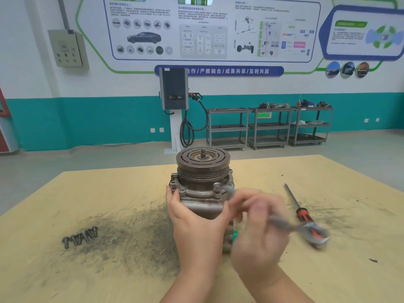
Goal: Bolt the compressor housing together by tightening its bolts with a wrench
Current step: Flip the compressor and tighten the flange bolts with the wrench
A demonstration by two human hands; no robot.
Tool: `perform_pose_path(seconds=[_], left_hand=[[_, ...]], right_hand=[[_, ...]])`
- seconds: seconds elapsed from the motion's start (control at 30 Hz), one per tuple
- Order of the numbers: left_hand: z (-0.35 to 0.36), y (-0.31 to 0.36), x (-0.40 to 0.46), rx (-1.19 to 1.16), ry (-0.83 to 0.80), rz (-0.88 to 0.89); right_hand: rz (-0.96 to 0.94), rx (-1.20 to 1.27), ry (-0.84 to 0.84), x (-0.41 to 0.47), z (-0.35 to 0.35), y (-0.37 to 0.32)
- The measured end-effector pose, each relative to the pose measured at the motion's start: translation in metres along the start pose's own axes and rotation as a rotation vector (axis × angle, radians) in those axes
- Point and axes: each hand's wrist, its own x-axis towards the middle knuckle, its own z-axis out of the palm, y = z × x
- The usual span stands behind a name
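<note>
Two bare hands work over a pale yellow wooden tabletop (328,171) smeared with dark, sooty grime, most thickly to the left of centre. Beyond it lies a grey floor and a white wall with a teal lower band, hung with a large printed car-diagram poster (214,29); a grey wall-box charger on a white post (173,90) with a looped black cable stands behind the table, three grey metal shelf trolleys (269,127) line the wall to its right, and a beige electrical cabinet (66,48) hangs at upper left. At the table's middle stands the grey cast-metal compressor housing (201,193), its long axis upright, grooved dark pulley and threaded shaft stub pointing up. The left hand (194,217) wraps its near side, thumb on the left flange, fingers curled around the body. The right hand (258,221), blurred, grips a silver metal wrench (284,225) whose near end reaches to the right, its far end at a flange bolt (217,185) on the housing's right. A red-and-black-handled screwdriver (299,208) lies to the right, partly behind the wrench. Four loose grey bolts (79,237) lie together well to the left.
</note>
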Motion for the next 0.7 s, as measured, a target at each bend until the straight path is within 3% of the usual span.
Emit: perform_pose_path(seconds=[0.03, 0.1, 0.17, 0.23, 0.3, 0.43, 0.7], left_hand=[[0.002, -0.002, 0.0, 0.02, 0.005, 0.023], [0.005, -0.005, 0.0, 0.021, -0.009, 0.035], [0.004, -0.004, 0.0, 0.015, 0.008, 0.025], [0.002, 0.0, 0.0, -0.007, 0.018, 0.031], [0.003, -0.002, 0.001, -0.008, 0.021, 0.052], [0.005, -0.005, 0.001, -0.032, 0.046, 0.083], [0.003, -0.007, -0.002, -0.064, 0.041, 0.177]], right_hand=[[0.165, 0.122, 0.165, 0.009, -0.002, 0.001], [0.45, 0.241, 0.333, 0.034, -0.007, 0.004], [0.738, 0.316, 0.328, 0.059, -0.015, 0.017], [0.887, 0.396, 0.254, 0.078, -0.02, 0.02], [0.727, 0.402, 0.183, 0.08, -0.026, 0.015], [0.172, 0.212, 0.038, 0.054, -0.027, -0.005], [0.075, 0.1, 0.037, 0.022, -0.005, -0.015]])
